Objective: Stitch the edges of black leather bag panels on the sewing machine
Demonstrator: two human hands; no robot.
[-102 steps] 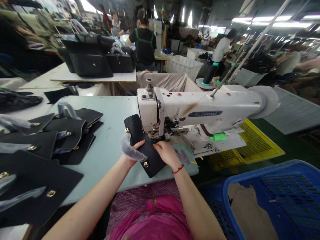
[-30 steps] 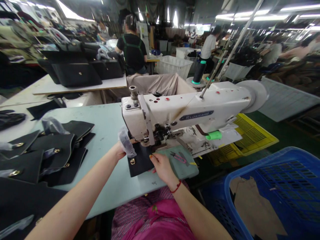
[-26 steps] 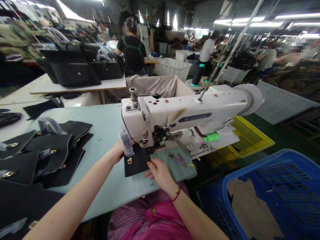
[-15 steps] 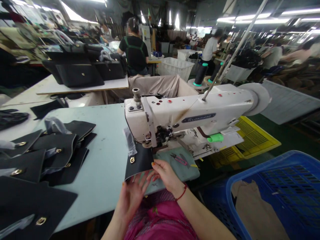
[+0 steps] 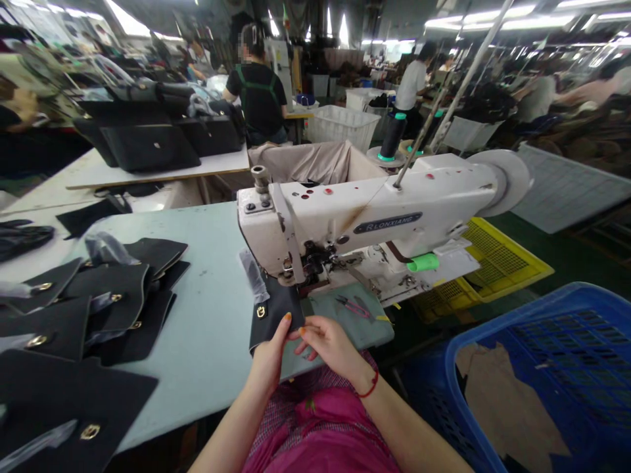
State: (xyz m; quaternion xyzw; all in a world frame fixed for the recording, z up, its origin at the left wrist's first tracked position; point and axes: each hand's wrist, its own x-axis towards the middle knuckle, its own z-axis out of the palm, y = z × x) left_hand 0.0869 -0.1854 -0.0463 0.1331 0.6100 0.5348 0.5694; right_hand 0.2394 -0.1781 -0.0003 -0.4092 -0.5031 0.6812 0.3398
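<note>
Far left, a pile of black leather pieces (image 5: pixel 111 286) with gold clasps is overlapping on the pale table (image 5: pixel 211 263). Mid-table, a plastic-wrapped handle (image 5: pixel 253 277) and a gold clasp (image 5: pixel 261 311) are showing on the black panel (image 5: pixel 279 307), which is sitting partly under the head of the white sewing machine (image 5: pixel 374 220). Left hand (image 5: pixel 271 355) is pinching the panel's near edge: thumb on top, other fingers hidden. Right hand (image 5: pixel 332 345) is resting at the right edge, fingers loosely bent; can't tell if they're gripping. Pink scissors (image 5: pixel 359 309) are lying just beyond it. Far right, a blue basket (image 5: pixel 451 371) is holding tan material (image 5: pixel 513 401).
</note>
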